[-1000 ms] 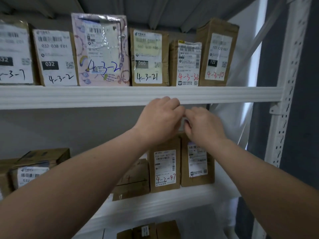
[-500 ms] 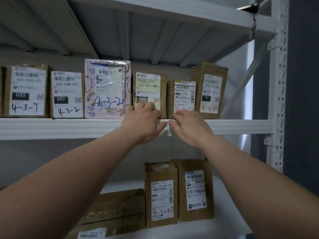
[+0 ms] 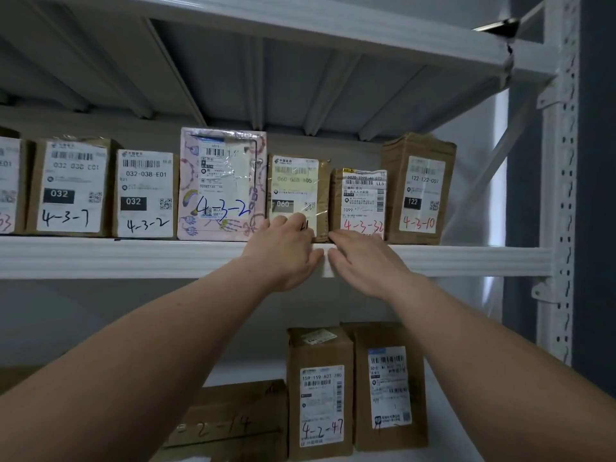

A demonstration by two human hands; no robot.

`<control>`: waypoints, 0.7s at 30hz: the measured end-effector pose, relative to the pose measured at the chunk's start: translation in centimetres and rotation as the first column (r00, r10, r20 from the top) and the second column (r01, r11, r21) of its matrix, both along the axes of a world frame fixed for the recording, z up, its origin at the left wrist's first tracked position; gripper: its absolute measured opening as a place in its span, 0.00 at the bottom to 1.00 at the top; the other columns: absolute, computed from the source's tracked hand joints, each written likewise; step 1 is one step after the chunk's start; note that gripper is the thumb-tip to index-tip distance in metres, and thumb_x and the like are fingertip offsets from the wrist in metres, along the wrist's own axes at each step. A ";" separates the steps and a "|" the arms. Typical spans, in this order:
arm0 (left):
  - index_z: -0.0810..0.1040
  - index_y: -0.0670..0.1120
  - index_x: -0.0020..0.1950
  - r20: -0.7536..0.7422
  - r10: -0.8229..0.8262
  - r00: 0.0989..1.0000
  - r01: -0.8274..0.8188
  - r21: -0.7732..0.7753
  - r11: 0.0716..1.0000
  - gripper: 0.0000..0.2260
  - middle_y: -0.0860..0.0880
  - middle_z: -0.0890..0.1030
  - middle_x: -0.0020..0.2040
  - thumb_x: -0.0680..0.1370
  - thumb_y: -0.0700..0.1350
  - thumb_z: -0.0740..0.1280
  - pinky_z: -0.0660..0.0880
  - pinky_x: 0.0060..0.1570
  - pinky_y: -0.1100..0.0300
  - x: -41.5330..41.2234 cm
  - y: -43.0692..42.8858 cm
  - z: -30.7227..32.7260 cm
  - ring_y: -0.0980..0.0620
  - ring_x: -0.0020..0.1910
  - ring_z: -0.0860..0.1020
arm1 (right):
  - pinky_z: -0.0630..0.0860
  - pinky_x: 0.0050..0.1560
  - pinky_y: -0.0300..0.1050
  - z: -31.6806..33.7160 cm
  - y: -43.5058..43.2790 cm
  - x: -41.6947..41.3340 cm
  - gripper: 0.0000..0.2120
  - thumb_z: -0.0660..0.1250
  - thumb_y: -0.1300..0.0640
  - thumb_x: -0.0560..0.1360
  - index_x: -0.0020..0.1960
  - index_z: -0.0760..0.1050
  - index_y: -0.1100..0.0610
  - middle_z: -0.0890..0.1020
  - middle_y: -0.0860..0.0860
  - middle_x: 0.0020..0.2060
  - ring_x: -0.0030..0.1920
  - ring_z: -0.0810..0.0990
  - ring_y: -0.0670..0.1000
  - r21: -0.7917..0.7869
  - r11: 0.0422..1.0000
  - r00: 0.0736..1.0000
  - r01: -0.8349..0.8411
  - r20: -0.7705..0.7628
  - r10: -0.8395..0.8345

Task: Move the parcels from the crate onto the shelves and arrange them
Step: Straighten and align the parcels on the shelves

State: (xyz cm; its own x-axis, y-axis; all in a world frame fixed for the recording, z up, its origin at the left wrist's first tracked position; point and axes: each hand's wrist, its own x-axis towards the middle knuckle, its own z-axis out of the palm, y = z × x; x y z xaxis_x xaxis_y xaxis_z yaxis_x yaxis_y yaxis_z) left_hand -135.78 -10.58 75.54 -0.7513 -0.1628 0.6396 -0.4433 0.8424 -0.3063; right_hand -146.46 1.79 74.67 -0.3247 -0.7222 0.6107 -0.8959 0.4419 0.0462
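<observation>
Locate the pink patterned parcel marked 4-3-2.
Head view: the pink patterned parcel stands upright on the white metal shelf, left of centre, between the brown 032 box and the brown 060 box.

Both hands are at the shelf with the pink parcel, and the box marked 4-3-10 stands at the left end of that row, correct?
No: the box marked 4-3-10 stands at the right end of that row, as the head view shows. Both the left hand and the right hand are indeed at the shelf with the pink parcel.
</observation>
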 end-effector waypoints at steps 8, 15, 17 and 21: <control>0.72 0.46 0.68 0.007 -0.023 1.000 0.022 0.068 0.997 0.24 0.45 0.68 0.69 0.82 0.59 0.51 0.64 0.67 0.47 0.4 0.1 0.3 0.42 0.67 0.67 | 0.68 0.64 0.52 0.4 0.0 -0.6 0.18 0.51 0.51 0.83 0.66 0.73 0.57 0.76 0.53 0.63 0.64 0.72 0.55 -0.094 0.995 0.999 -0.017 0.035 0.020; 0.72 0.46 0.70 -0.034 -0.076 0.996 0.079 0.070 0.994 0.21 0.45 0.69 0.68 0.82 0.56 0.54 0.64 0.67 0.49 0.1 1.5 1.5 0.43 0.67 0.68 | 0.71 0.53 0.49 1.6 0.8 -1.4 0.18 0.53 0.49 0.82 0.63 0.73 0.57 0.76 0.54 0.61 0.58 0.75 0.55 -0.167 0.977 0.991 0.132 0.048 -0.125; 0.70 0.46 0.71 -0.036 -0.076 0.997 0.077 0.052 0.996 0.22 0.45 0.68 0.69 0.82 0.56 0.55 0.65 0.66 0.49 -0.2 2.1 2.4 0.43 0.67 0.68 | 0.71 0.50 0.49 2.2 1.2 -1.8 0.16 0.56 0.48 0.81 0.58 0.74 0.58 0.77 0.55 0.57 0.55 0.75 0.56 -0.240 0.954 0.983 0.181 0.067 -0.170; 0.67 0.48 0.73 -0.059 -0.107 0.992 0.107 -0.006 0.994 0.22 0.45 0.70 0.68 0.81 0.55 0.56 0.66 0.67 0.48 -1.5 2.6 4.5 0.44 0.65 0.69 | 0.73 0.53 0.51 3.7 2.3 -2.9 0.16 0.59 0.48 0.80 0.61 0.73 0.57 0.75 0.55 0.57 0.58 0.74 0.57 -0.382 0.876 0.955 0.294 0.150 -0.255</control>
